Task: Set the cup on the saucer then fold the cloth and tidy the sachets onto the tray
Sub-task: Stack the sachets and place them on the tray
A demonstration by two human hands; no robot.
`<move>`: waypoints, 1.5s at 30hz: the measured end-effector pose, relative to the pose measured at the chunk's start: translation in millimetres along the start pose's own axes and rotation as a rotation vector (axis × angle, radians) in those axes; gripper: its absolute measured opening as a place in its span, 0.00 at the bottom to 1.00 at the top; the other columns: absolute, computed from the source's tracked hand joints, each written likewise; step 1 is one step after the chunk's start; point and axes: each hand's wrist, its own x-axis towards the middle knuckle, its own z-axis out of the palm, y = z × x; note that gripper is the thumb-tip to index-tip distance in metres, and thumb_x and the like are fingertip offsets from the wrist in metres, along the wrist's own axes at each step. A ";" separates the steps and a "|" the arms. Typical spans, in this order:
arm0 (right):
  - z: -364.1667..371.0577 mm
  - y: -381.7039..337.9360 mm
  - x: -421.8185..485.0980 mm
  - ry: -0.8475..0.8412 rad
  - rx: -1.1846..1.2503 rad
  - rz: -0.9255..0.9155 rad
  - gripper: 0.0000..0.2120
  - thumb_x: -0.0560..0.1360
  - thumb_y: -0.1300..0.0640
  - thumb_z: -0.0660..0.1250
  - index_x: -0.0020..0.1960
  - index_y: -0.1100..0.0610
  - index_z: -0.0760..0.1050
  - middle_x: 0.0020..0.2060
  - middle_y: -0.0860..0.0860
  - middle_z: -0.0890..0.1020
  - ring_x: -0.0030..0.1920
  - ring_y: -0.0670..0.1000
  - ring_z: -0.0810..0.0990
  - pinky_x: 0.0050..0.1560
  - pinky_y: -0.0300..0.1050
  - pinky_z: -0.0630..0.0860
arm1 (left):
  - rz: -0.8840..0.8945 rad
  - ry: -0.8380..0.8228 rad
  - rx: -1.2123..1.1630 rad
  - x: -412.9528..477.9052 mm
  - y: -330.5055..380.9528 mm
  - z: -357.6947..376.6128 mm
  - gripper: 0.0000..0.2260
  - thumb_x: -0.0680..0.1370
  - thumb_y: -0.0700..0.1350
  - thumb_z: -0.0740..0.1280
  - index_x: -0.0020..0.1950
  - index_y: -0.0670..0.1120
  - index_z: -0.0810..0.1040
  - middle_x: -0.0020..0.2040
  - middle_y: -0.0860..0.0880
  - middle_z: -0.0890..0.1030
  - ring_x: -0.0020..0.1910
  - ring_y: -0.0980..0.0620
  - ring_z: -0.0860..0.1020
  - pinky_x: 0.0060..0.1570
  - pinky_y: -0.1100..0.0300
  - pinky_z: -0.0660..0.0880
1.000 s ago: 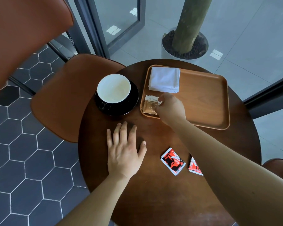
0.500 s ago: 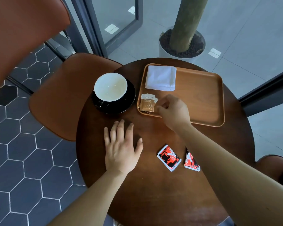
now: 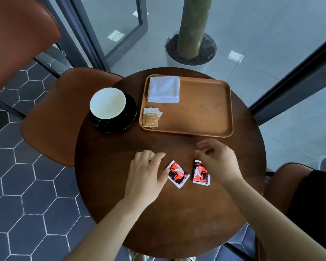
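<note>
While two red sachets (image 3: 177, 174) lie flat at 6 o'clock on the table (image 3: 158, 223), left hand (image 3: 145, 174) is loose, thumb on one; right hand (image 3: 217, 162) curls over the other (grip unclear). Risk: flat packets skid, not lift.

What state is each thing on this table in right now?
Cup: upright on saucer.
Cloth: folded, on tray.
Brown sachets: on tray.
Left red sachet: flat on table.
Right red sachet: flat on table, partly under right hand.
Left hand: relaxed, empty.
Right hand: loosely curled, empty.
</note>
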 end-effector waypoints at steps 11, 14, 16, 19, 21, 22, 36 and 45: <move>3.1 40.9 -38.3 -0.040 -0.569 -0.254 0.29 0.70 0.52 0.77 0.70 0.44 0.74 0.61 0.45 0.76 0.56 0.54 0.73 0.39 0.45 0.78 | 0.146 -0.165 0.141 -3.4 25.4 13.2 0.31 0.74 0.60 0.71 0.75 0.59 0.66 0.62 0.50 0.72 0.57 0.48 0.72 0.53 0.53 0.74; 3.6 48.1 -40.4 -0.109 -0.602 -0.320 0.28 0.72 0.54 0.76 0.70 0.43 0.73 0.60 0.43 0.75 0.55 0.52 0.72 0.38 0.45 0.79 | 0.225 -0.179 0.243 -2.0 21.4 13.5 0.26 0.75 0.60 0.70 0.72 0.57 0.72 0.59 0.48 0.74 0.54 0.47 0.73 0.49 0.52 0.74; 1.6 50.1 -40.0 -0.106 -0.590 -0.271 0.25 0.72 0.49 0.74 0.67 0.43 0.73 0.55 0.44 0.75 0.55 0.51 0.73 0.37 0.44 0.77 | 0.190 -0.125 0.289 -2.8 23.5 12.5 0.22 0.73 0.62 0.71 0.60 0.50 0.79 0.49 0.47 0.76 0.47 0.47 0.74 0.42 0.53 0.74; -2.1 52.0 -40.9 -0.036 -0.583 -0.107 0.19 0.73 0.39 0.69 0.60 0.46 0.74 0.47 0.45 0.80 0.48 0.52 0.79 0.34 0.42 0.70 | 0.033 -0.065 0.332 -9.2 29.8 11.6 0.24 0.72 0.67 0.68 0.44 0.45 0.76 0.39 0.47 0.74 0.39 0.48 0.74 0.36 0.54 0.72; -3.7 55.3 -46.7 -0.006 -0.571 -0.049 0.19 0.74 0.36 0.67 0.58 0.47 0.74 0.46 0.45 0.81 0.45 0.52 0.81 0.32 0.43 0.69 | -0.066 -0.039 0.224 -16.9 30.0 13.0 0.24 0.73 0.67 0.67 0.47 0.44 0.78 0.41 0.47 0.75 0.41 0.47 0.74 0.36 0.53 0.75; -4.9 57.4 -51.0 0.028 -0.540 -0.064 0.19 0.75 0.37 0.67 0.58 0.48 0.75 0.47 0.46 0.80 0.45 0.52 0.80 0.32 0.42 0.69 | -0.104 -0.024 0.133 -21.5 27.7 13.9 0.24 0.74 0.65 0.68 0.52 0.44 0.78 0.44 0.46 0.76 0.43 0.47 0.75 0.37 0.52 0.76; 3.9 49.3 -74.4 -0.053 -0.481 -0.096 0.18 0.71 0.53 0.77 0.59 0.49 0.77 0.49 0.49 0.75 0.51 0.53 0.73 0.40 0.46 0.76 | -0.150 -0.125 -0.078 -47.2 25.9 20.7 0.24 0.73 0.52 0.76 0.66 0.50 0.75 0.52 0.50 0.76 0.51 0.52 0.77 0.43 0.61 0.78; -3.8 6.0 -37.1 -0.347 -0.071 -0.156 0.19 0.72 0.71 0.68 0.55 0.51 0.83 0.42 0.40 0.79 0.42 0.42 0.76 0.41 0.24 0.67 | -0.217 -0.053 -0.225 -52.5 20.5 22.0 0.24 0.71 0.46 0.78 0.65 0.48 0.78 0.50 0.50 0.77 0.49 0.50 0.79 0.48 0.53 0.80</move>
